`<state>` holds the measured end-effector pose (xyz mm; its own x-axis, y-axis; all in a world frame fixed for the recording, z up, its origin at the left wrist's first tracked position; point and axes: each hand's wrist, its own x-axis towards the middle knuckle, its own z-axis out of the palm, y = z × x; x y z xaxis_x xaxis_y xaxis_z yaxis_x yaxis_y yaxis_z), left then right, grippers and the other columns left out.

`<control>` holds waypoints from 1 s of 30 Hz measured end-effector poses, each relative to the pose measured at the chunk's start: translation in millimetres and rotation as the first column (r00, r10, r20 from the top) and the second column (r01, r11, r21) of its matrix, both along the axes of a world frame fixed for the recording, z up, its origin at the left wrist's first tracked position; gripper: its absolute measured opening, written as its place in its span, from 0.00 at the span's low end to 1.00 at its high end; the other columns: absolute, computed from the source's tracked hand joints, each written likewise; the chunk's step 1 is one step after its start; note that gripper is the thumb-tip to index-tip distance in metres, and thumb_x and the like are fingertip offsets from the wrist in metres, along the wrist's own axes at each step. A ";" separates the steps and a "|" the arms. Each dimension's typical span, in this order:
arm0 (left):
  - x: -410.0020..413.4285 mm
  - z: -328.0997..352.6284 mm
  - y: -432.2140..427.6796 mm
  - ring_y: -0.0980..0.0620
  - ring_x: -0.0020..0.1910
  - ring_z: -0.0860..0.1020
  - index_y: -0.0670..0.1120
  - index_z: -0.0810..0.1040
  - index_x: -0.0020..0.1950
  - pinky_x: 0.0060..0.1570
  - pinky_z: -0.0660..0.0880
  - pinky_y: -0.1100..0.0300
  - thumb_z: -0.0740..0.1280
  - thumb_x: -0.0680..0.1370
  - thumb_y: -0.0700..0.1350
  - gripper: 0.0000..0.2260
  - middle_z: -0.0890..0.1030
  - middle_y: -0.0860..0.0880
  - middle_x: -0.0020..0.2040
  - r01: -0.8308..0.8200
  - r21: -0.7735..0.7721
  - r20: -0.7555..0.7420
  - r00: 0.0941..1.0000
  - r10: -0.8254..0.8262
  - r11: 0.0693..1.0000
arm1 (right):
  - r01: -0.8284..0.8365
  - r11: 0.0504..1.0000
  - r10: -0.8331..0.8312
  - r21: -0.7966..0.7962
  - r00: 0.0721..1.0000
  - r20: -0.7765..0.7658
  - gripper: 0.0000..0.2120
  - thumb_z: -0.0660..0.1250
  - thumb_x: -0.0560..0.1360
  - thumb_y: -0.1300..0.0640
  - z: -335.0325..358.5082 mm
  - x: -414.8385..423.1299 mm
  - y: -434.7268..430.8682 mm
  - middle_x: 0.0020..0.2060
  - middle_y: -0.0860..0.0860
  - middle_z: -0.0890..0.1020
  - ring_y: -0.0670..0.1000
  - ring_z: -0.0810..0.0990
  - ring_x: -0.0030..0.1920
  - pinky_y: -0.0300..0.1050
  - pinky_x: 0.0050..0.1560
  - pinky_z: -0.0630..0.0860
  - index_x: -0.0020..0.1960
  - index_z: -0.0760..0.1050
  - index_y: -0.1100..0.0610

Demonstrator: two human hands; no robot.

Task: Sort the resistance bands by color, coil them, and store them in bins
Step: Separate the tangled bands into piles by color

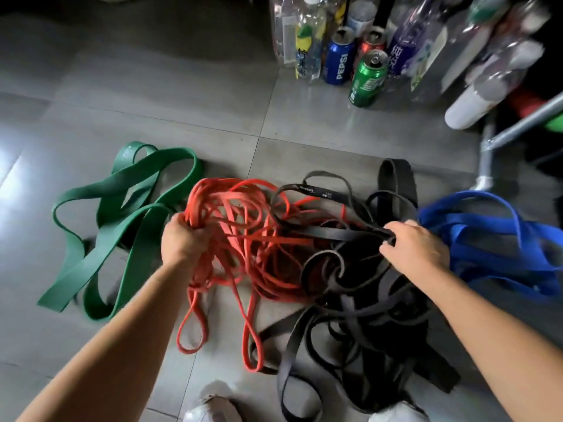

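three cans (pixel 368 79), four band colours (pixel 243 239), two hands (pixel 182 239)

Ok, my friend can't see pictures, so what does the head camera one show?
Two bare hands pull at tangled resistance bands on a grey tiled floor: the left hand grips the red bands, the right hand pinches a black band. Green bands lie left, blue bands right, drink cans and bottles behind.
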<state>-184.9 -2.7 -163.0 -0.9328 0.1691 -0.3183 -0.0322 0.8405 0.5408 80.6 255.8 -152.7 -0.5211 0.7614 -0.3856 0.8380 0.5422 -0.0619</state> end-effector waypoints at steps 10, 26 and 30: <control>22.0 18.2 29.8 0.44 0.45 0.79 0.48 0.73 0.57 0.37 0.74 0.60 0.76 0.66 0.50 0.22 0.79 0.44 0.49 0.464 -0.106 0.179 0.879 -0.442 0.879 | -0.138 0.966 0.211 0.219 0.909 -0.360 0.27 0.64 0.67 0.50 15.2 -29.4 -30.1 0.64 0.60 0.72 0.64 0.73 0.60 0.58 0.59 0.69 0.65 0.73 0.55; 97.4 -43.1 24.7 0.36 0.68 0.59 0.61 0.66 0.68 0.58 0.68 0.45 0.63 0.76 0.53 0.21 0.44 0.44 0.77 0.731 -0.635 0.179 0.454 -0.873 0.250 | -0.718 0.692 0.721 -0.077 0.683 0.117 0.28 0.67 0.64 0.43 2.1 -8.2 -68.6 0.52 0.54 0.76 0.59 0.75 0.52 0.52 0.49 0.68 0.62 0.69 0.49; 60.8 -30.5 3.7 0.38 0.62 0.67 0.53 0.80 0.56 0.50 0.72 0.49 0.66 0.74 0.53 0.13 0.61 0.46 0.74 0.702 -0.606 0.083 0.523 -0.848 0.373 | -0.590 0.787 0.595 0.180 0.803 0.032 0.23 0.78 0.51 0.52 8.4 28.7 -28.4 0.31 0.58 0.77 0.60 0.79 0.33 0.51 0.33 0.74 0.44 0.79 0.56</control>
<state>-124.1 0.9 -193.5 -0.5227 0.7352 -0.4316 0.8348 0.5440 -0.0845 109.3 227.4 -144.3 -0.8994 0.3522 -0.2588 0.3478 0.9354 0.0640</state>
